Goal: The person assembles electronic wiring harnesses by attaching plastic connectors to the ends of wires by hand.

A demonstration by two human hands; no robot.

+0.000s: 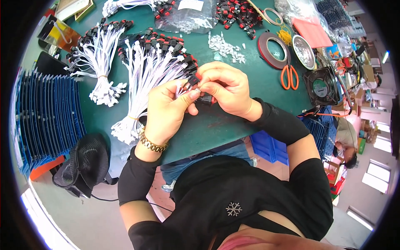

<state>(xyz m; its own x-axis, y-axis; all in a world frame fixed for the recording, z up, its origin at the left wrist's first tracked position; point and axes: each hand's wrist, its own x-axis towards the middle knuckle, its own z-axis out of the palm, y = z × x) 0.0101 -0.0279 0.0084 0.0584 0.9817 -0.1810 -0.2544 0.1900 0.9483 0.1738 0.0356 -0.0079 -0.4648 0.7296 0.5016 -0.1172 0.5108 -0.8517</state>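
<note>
My left hand [166,106], with a gold watch on the wrist, pinches white wires of a short cable between thumb and fingers. At the fingertips of my right hand [229,87] is a black-and-red connector [192,81], which the closed fingers partly cover. The two hands meet above the table, thumbs almost touching. Another black connector shows below the right fingers. Just behind the left hand lies a tied bundle of white cables [143,79] with black-and-red ends. Small white connector housings [227,48] are heaped beyond the right hand.
A second cable bundle [102,71] lies left on the green table [196,133]. At right are orange-handled scissors [289,78], a tape roll [261,50], a metal bowl [303,52] and a fan [321,86]. Blue racks [50,112] and a black mesh bag [85,164] stand left.
</note>
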